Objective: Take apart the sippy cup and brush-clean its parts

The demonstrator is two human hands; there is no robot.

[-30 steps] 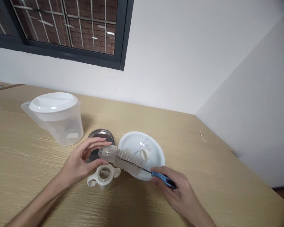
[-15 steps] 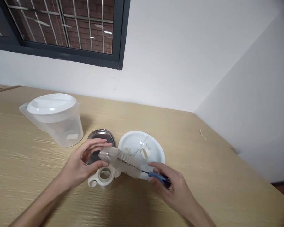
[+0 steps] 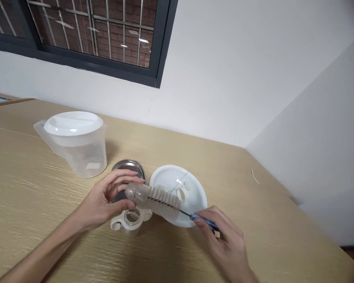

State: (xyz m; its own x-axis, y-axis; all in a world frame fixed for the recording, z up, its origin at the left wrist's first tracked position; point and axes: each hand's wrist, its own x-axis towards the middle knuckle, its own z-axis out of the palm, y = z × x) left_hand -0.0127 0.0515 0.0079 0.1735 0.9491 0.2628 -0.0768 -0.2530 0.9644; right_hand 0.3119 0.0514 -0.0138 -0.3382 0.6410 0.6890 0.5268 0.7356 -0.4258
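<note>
While my left hand (image 3: 106, 202) pinches the clear nipple (image 3: 135, 193) above the tabletop (image 3: 32, 204) to steady it, my right hand (image 3: 224, 239) closes on the brush (image 3: 165, 200) handle, bristles at its mouth, over the plate (image 3: 194, 196).

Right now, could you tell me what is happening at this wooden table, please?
A person is working a bristle brush into a small clear plastic tube. The left hand grips the tube, while the right hand holds the pale bottle brush by its blue handle, its tip inside the tube. Just below lies a cream two-handled collar ring. Behind the hands sit a white round plate holding small parts, a round steel lid and a clear lidded plastic jug on the light wooden table.
</note>
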